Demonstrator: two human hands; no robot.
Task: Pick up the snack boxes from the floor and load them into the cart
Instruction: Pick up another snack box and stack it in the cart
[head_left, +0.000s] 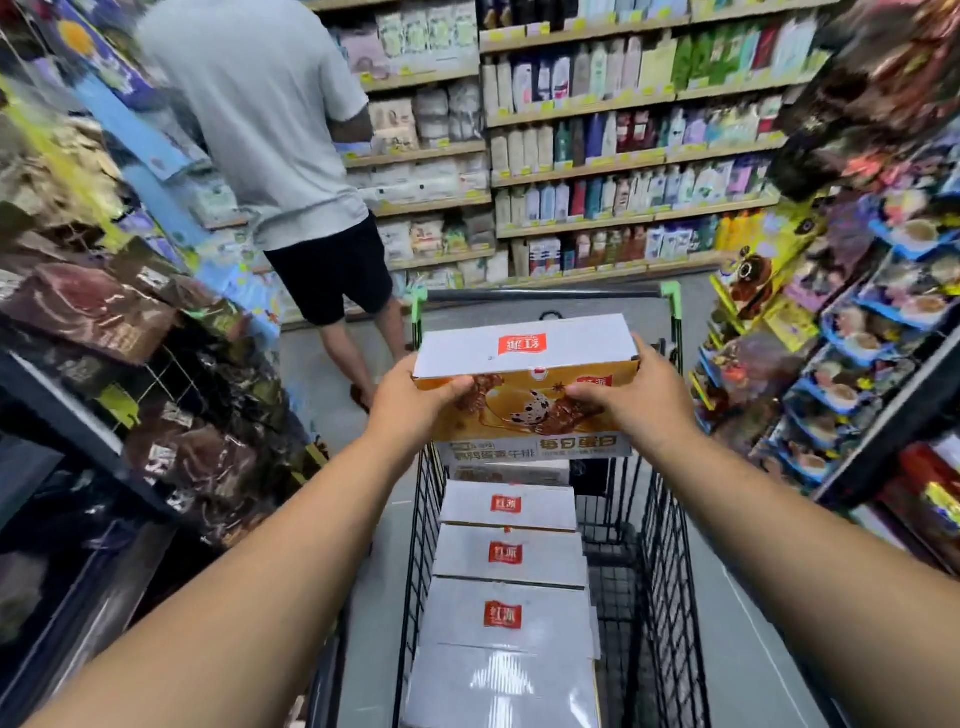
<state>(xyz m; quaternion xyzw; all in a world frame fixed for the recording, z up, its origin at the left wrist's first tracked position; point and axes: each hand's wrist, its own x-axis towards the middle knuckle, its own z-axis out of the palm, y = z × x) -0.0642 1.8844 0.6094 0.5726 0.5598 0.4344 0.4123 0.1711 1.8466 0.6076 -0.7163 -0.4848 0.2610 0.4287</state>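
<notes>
I hold a snack box (524, 348) with a white top, a red logo and an orange front above the far end of the black wire cart (670, 571). My left hand (415, 400) grips its left end and my right hand (639, 400) grips its right end, fingers curled over the front face. Below, several identical white-topped boxes (511, 558) lie in a row along the left side of the cart. The right side of the cart basket shows bare wire.
A person in a grey shirt and black shorts (291, 156) stands ahead to the left of the cart. Stocked shelves (623, 156) close the aisle ahead, and product racks (104, 312) line both sides. Grey floor (753, 649) shows beside the cart.
</notes>
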